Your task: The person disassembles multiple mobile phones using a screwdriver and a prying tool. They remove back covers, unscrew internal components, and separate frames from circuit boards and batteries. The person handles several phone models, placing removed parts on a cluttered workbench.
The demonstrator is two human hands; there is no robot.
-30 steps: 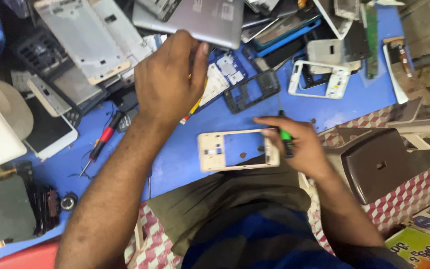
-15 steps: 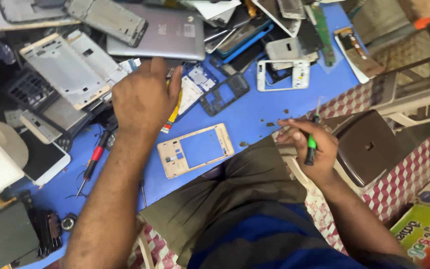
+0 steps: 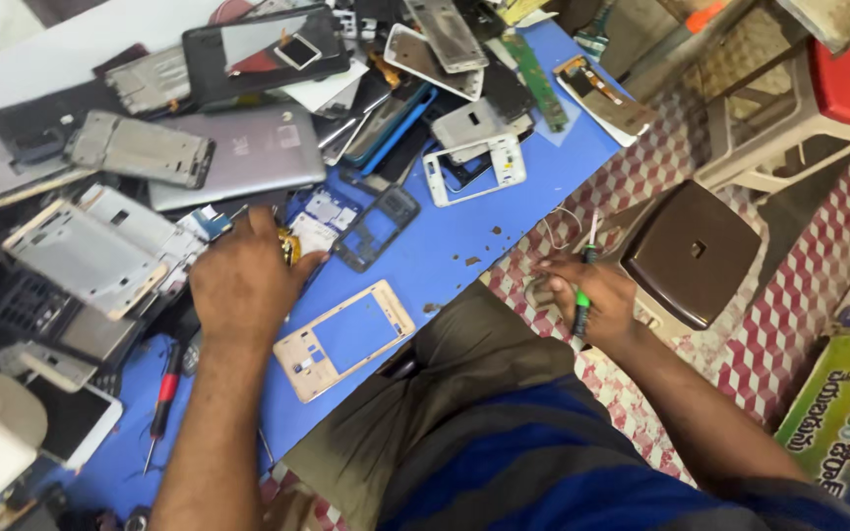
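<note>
The left hand (image 3: 245, 280) lies palm-down on the blue table (image 3: 464, 221), fingers spread loosely and reaching into the heap of phone parts along the far side. Its fingertips touch a small yellow and black piece (image 3: 292, 246) next to a white circuit-like part (image 3: 319, 231); whether they actually pinch anything cannot be told, since the back of the hand hides the underside.

Just beside that hand, toward the person, a gold-coloured phone frame (image 3: 343, 338) lies flat on the table with its middle cut out, so the blue surface shows through — no hand is on it. A dark phone frame (image 3: 376, 226) lies a little farther up, and a white phone frame (image 3: 474, 169) beyond that.

The right hand (image 3: 587, 300) is off the table, above the checked floor (image 3: 759, 334) and near a brown stool (image 3: 700, 251). It is curled shut around a screwdriver with a green handle (image 3: 580, 295), the thin shaft sticking up past the fingers.

To the left of the left forearm, a red-handled screwdriver (image 3: 163, 398) lies on the table, untouched. A large grey tablet back (image 3: 248, 157) sits among the heap — above it, a dark tablet (image 3: 258, 49).
</note>
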